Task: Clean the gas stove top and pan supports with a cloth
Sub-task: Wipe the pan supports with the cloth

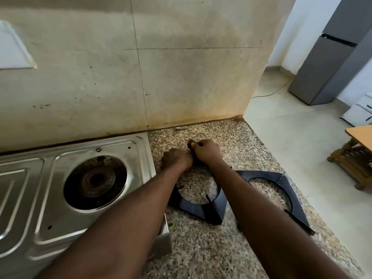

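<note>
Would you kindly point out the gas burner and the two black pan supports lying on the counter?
gas burner (98,179): head view, on its centre ring.
pan support beside the stove (193,208): head view, on its near corner plate.
pan support at the counter edge (267,175): head view, on its far band.

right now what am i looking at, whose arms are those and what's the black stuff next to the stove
This is one picture from a camera worn on a person's head, looking down, so the two bare arms are that person's own. There is no machine here. On the left sits a steel gas stove top with an uncovered burner. Beside it, on the speckled stone counter, two black frames lie off the stove: the left pan support and the right pan support. Further back, the right hand has its grip pinched on a small dark thing, too hidden to name. The left hand is curled right beside it; whether it holds it too is hidden.
</note>
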